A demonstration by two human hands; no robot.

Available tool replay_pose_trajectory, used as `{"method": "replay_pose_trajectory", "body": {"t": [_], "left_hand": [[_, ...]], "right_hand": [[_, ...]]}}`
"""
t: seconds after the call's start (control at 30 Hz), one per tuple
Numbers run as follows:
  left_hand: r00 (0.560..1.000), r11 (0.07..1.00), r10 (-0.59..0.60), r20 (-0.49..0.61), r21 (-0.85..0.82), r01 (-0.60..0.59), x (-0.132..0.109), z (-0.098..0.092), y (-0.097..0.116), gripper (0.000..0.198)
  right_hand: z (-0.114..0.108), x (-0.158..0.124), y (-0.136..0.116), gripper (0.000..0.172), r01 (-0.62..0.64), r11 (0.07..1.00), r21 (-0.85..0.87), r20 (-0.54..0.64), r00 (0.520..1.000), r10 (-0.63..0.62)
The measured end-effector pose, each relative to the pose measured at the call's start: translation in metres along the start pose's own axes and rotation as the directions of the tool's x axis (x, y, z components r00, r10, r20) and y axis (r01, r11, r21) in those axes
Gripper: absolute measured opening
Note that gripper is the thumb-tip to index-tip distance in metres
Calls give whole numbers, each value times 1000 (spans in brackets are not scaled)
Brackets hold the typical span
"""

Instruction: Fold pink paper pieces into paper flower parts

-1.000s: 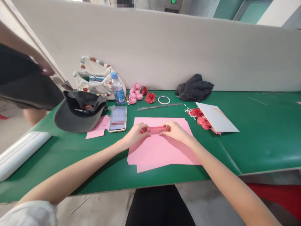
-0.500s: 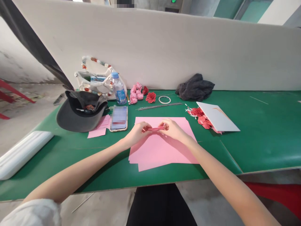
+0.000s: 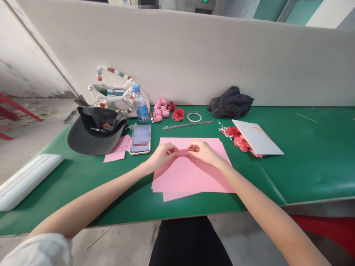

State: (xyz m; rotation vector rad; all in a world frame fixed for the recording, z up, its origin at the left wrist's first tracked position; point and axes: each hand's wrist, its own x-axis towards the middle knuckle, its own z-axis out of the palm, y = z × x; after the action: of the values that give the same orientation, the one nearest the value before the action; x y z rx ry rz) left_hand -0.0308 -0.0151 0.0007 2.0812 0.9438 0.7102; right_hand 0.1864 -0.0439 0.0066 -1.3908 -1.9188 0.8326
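Between my two hands is a small folded strip of pink paper, held level just over the large pink sheets. My left hand pinches its left end between thumb and fingers. At the right end, my right hand grips it the same way, with the fingertips bent over the strip. The pink sheets lie in a slightly uneven stack on the green table.
Behind the sheets lie thin wires, a white tape ring, and red and pink paper flowers. Left are a phone, cap, bottle and bag. Right: a white card over red paper pieces, and dark cloth.
The folded paper strip has tilted, so more of its flat face shows. My right fingers have shifted slightly inward along it; both hands keep their hold.
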Motion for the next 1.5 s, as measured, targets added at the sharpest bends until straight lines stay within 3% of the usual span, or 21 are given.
{"method": "replay_pose_trajectory", "body": {"t": [0.27, 0.5, 0.77, 0.87, 0.97, 1.07, 1.13, 1.17, 1.23, 1.3, 1.5], "left_hand": [[986, 966, -114, 121, -220, 138, 1, -2, -3, 21], [985, 979, -124, 121, -149, 141, 3, -4, -6, 21], [951, 874, -238, 196, -384, 298, 4, -7, -2, 25], [945, 834, -275, 178, -444, 326, 3, -3, -3, 27], [966, 907, -241, 90, -333, 257, 1, -1, -3, 27], [999, 999, -49, 4, 14, 49, -1, -6, 2, 26], [992, 974, 99, 81, 197, -113, -6, -13, 9, 36], [980, 956, 122, 159, 245, -159, -9, -17, 12, 51], [938, 936, 94, 334, 292, -198, -15, -24, 17, 80], [896, 931, 35, 442, 312, -190, -20, -27, 19, 89], [864, 939, -31, 502, 312, -148, -17, -21, 12, 92]], "right_hand": [[-8, 3, 5, 22, -26, 988, 151, 134, 991, 5], [11, 7, 9, 19, -50, 994, 102, 8, 999, 50], [10, 12, 9, 36, -126, 953, 275, 30, 992, 122], [5, 13, 6, 43, -165, 929, 331, 7, 985, 173], [-9, 14, 9, 46, -189, 917, 351, -65, 972, 225], [-29, 14, 19, 48, -202, 910, 361, -163, 948, 275], [-40, 12, 28, 49, -204, 908, 367, -175, 943, 283], [-43, 10, 33, 48, -207, 908, 364, -164, 946, 281], [-46, 6, 43, 47, -226, 905, 362, -124, 950, 286], [-45, 3, 50, 46, -254, 893, 372, -89, 947, 307], [-39, 3, 59, 46, -263, 870, 418, -82, 942, 324]]}}
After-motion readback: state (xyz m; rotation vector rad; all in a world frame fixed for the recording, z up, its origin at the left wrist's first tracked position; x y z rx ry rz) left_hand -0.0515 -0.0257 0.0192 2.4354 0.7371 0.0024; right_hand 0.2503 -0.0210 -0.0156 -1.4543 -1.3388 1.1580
